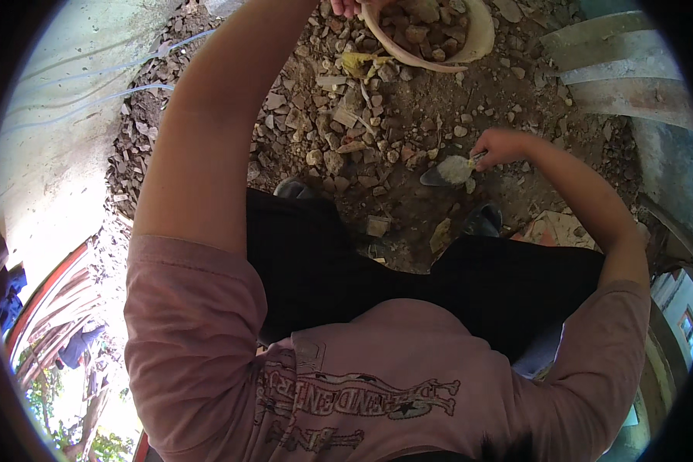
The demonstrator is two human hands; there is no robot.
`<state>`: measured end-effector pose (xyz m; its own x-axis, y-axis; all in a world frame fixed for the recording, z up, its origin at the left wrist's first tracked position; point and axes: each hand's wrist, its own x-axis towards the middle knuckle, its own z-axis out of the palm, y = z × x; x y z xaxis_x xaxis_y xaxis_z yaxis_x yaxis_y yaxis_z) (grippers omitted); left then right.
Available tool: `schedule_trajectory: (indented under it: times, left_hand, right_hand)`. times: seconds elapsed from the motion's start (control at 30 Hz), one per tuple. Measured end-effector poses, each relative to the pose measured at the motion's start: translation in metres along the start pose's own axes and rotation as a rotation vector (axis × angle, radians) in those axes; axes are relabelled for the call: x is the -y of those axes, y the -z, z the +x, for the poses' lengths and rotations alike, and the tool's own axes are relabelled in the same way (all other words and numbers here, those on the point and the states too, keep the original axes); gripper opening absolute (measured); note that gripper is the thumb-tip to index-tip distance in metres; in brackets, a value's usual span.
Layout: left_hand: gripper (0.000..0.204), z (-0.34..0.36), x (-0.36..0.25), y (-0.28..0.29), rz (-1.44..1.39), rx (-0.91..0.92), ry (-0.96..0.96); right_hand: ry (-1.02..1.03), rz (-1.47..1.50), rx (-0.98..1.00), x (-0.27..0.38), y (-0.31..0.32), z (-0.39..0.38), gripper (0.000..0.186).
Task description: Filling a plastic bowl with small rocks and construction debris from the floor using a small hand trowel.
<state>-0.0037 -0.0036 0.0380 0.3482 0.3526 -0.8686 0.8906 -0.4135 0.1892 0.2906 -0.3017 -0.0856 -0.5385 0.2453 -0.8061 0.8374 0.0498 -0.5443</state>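
While R hand (502,148) is curled tight round trowel (433,178), nearer R edge of ground (531,104) than L, L hand (347,7) is at rim of tub (481,35) w/ stones (417,34), partly out of view; can't tell its grip.

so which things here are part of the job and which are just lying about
Apparently in use:
- pointed trowel, in the right hand
- pale tub of rubble, the left hand at its rim

Seemingly just lying about:
- crumpled yellowish scrap
- thin pale-blue cords
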Motion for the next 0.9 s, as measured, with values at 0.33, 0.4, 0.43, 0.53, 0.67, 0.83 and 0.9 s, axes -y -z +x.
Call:
schedule_trajectory:
  times: [0.33, 0.4, 0.43, 0.53, 0.67, 0.83, 0.9]
  left_hand:
    - [0.045, 0.003, -0.008, 0.003, -0.027, 0.034, 0.051]
    - [0.044, -0.001, -0.011, 0.001, -0.017, 0.024, 0.05]
    - [0.043, -0.004, -0.011, 0.0, -0.015, 0.018, 0.056]
    - [0.044, -0.011, -0.012, -0.001, -0.028, 0.006, 0.074]
    - [0.044, -0.013, -0.013, 0.0, -0.043, 0.006, 0.082]
    - [0.045, -0.006, -0.013, -0.002, -0.052, 0.001, 0.067]
    - [0.047, -0.001, -0.006, -0.001, -0.056, 0.009, 0.055]
  right_hand:
    - [0.151, 0.132, -0.258, 0.005, 0.018, 0.007, 0.039]
    - [0.147, 0.059, -0.305, 0.011, 0.018, 0.009, 0.039]
    - [0.151, -0.02, -0.346, 0.013, 0.018, 0.01, 0.04]
    - [0.169, 0.0, -0.4, 0.017, 0.013, 0.003, 0.039]
    - [0.022, 0.154, 0.024, 0.013, 0.027, -0.009, 0.039]
    - [-0.008, 0.113, -0.065, 0.004, -0.005, -0.003, 0.039]
    - [-0.06, 0.203, -0.057, 0.008, -0.004, -0.001, 0.038]
